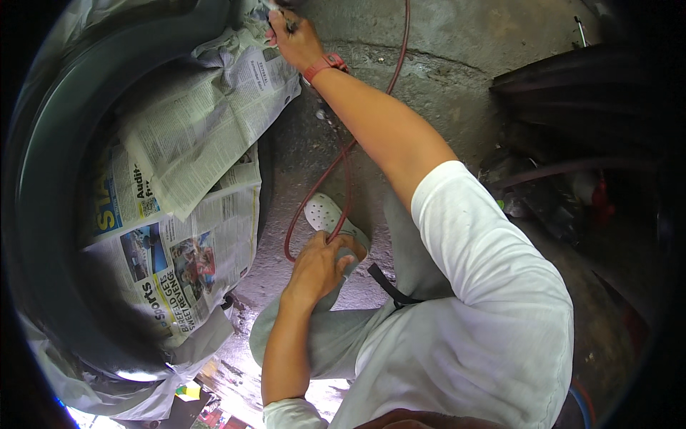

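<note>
My left hand (314, 273) is closed around a thin red hose (291, 232), near my bent knee and a pale perforated clog (330, 217). The hose loops up from there and crosses behind my right forearm. My right hand (296, 41), a red watch on its wrist, is stretched out to the top edge. Its fingers are curled around something dark and silvery that is mostly cut off and hidden. Beside it, crumpled masking and newspaper sheets (214, 121) cover the inside of a dark, glossy curved panel (53, 150), shaped like a wheel arch.
Translucent plastic sheeting (136, 397) hangs below the panel's lower end. Rough concrete floor (450, 43) lies to the right of the panel. Dark ridged sheets (564, 86) and shadowed clutter stand at the right. Colourful papers (214, 416) show at the bottom left.
</note>
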`<state>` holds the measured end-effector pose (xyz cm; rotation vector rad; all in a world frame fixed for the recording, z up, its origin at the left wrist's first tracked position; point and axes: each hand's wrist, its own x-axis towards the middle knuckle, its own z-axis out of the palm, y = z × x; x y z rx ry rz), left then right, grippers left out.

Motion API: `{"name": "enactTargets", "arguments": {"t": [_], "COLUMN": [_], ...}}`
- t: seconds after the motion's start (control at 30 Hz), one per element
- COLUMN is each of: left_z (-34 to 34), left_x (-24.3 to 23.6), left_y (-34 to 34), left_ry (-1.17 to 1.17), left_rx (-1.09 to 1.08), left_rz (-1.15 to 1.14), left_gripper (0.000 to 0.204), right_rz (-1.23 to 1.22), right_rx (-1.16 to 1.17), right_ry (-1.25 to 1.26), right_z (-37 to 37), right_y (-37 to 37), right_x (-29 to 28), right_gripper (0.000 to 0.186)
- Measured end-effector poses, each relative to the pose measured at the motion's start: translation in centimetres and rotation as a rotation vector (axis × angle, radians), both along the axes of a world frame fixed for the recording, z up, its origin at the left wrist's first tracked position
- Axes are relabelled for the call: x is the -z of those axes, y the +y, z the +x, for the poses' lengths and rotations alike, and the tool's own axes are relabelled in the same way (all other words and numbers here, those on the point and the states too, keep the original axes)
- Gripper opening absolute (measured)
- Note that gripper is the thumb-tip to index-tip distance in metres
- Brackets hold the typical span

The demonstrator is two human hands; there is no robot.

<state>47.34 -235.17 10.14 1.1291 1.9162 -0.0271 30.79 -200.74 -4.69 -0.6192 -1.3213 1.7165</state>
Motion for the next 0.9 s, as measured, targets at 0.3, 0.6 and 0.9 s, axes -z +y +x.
{"name": "enactTargets", "arguments": {"t": [0.3, 0.6, 0.9], "left_z": [-1.7, -1.1, -2.4], "left_x": [0.9, 1.7, 5.8], "left_y": [-2.6, -3.3, -5.4], "left_ry": [0.033, -0.076, -0.030], "left_rx": [-0.059, 0.197, 0.179], "left_rz": [-0.158, -0.693, -0.788], "left_gripper": [0.039, 0.061, 0.057], "right_rz": [-0.110, 0.052, 0.167], "right_rx": [-0.106, -0.162, -0.242], "right_ry": [-0.060, -0.046, 0.141], "right_z": [3.2, 8.5, 7.0], "right_y": [-1.2, -9.4, -15.5], "right_x": [-2.9, -7.3, -11.7], "right_gripper": [0.053, 0.048, 0.055]}}
